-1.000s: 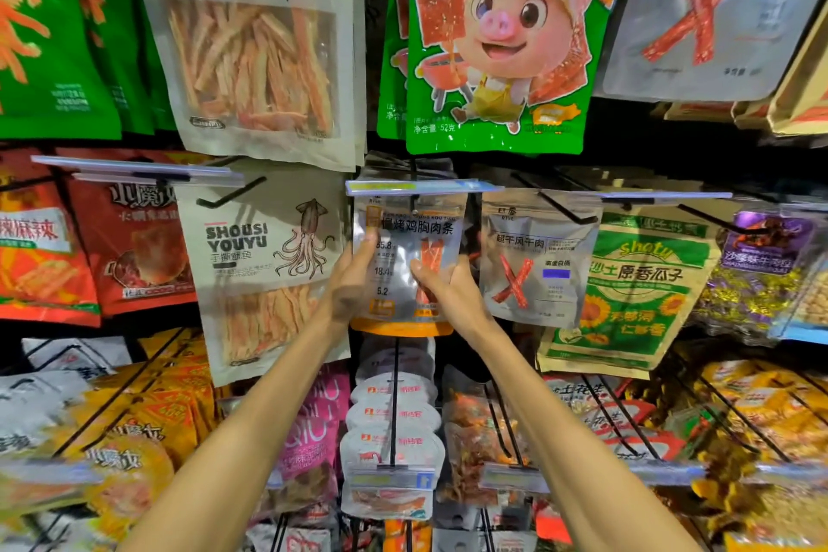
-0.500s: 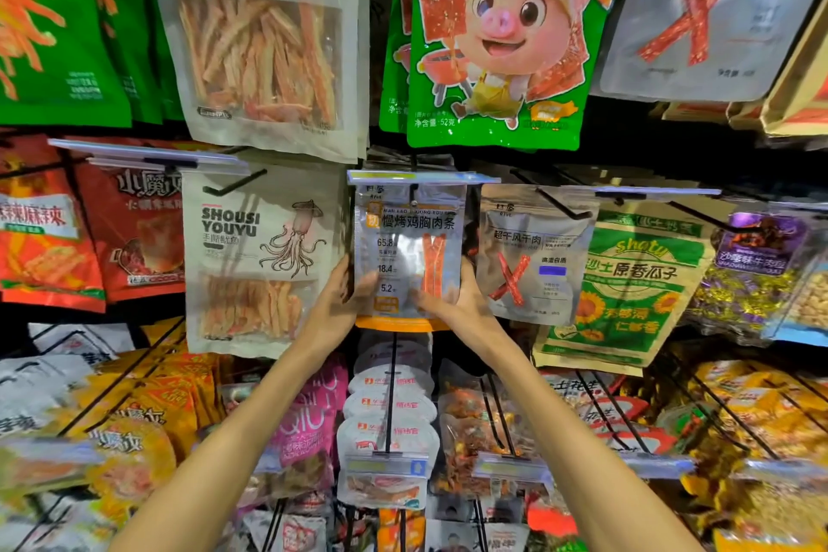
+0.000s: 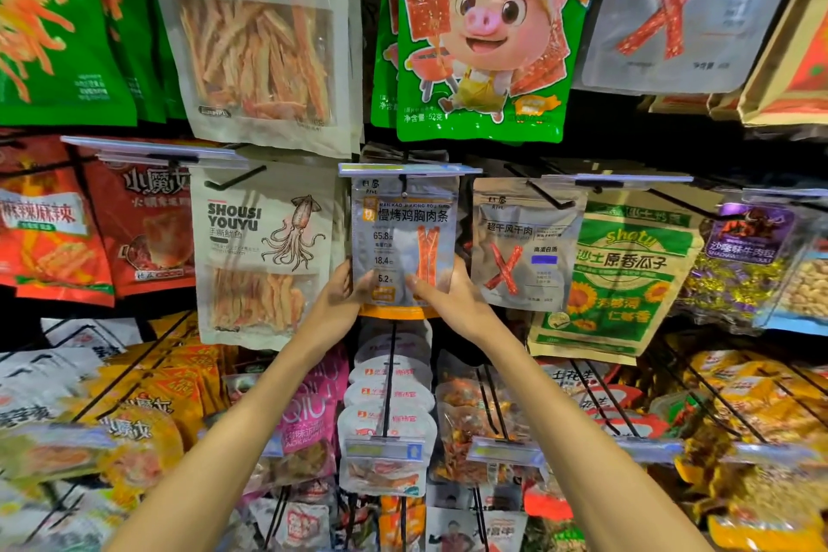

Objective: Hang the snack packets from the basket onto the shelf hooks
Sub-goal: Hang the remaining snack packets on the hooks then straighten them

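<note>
Silver chicken-strip packet on the middle-row hook at shelf centre, left hand and right hand clamped on its lower corners; basket unseen, remainder unknowable.

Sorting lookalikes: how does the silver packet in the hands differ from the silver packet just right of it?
The held silver packet with the orange bottom band shows parallel red strips; the neighbouring silver packet shows crossed ones. Both hands grip the first; the second hangs untouched. Both hang from black hooks.

Both hands slid lower on the packet.
</note>
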Motion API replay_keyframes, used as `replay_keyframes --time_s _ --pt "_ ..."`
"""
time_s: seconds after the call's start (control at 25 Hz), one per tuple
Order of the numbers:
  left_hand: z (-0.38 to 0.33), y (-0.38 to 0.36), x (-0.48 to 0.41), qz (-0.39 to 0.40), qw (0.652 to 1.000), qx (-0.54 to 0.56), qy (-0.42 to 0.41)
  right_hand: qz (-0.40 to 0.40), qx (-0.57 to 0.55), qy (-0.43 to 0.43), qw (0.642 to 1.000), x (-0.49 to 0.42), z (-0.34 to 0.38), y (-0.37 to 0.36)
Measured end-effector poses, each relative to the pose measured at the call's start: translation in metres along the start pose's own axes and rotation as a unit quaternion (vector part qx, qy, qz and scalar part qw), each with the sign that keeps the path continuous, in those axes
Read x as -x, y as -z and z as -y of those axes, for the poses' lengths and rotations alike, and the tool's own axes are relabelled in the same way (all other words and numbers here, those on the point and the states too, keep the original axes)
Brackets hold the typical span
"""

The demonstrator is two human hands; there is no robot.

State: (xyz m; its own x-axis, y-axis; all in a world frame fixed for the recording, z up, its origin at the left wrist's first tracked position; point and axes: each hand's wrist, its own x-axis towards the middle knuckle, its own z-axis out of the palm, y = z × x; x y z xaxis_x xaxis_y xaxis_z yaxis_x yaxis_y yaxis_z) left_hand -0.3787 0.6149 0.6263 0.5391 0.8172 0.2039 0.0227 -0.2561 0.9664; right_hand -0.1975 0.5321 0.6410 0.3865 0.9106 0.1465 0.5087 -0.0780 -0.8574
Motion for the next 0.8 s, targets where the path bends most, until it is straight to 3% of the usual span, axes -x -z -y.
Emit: replay_keyframes --time_s 0.2,0.44,0.56,0.72,0.8 --pt "-0.019 0.000 0.011 -0.042 0.988 -0.147 0.031 0.021 0.121 -0.016 0.992 0.003 0.002 0.007" --pt "-0.043 -0.005 0.037 -0.022 0.940 -0.340 0.023 0.085 0.275 0.000 0.958 0.033 0.020 0.036" --pt "-0.048 -0.008 0.051 -0.029 0.893 -0.450 0.008 0.090 0.366 0.027 0.926 0.050 0.019 0.050" --pt "-0.054 -0.024 0.067 -0.034 0.798 -0.600 0.054 0.068 0.432 0.054 0.897 0.079 0.015 0.069" --pt "-0.058 -0.035 0.074 -0.019 0.767 -0.637 0.072 0.070 0.463 0.045 0.883 0.089 0.010 0.077"
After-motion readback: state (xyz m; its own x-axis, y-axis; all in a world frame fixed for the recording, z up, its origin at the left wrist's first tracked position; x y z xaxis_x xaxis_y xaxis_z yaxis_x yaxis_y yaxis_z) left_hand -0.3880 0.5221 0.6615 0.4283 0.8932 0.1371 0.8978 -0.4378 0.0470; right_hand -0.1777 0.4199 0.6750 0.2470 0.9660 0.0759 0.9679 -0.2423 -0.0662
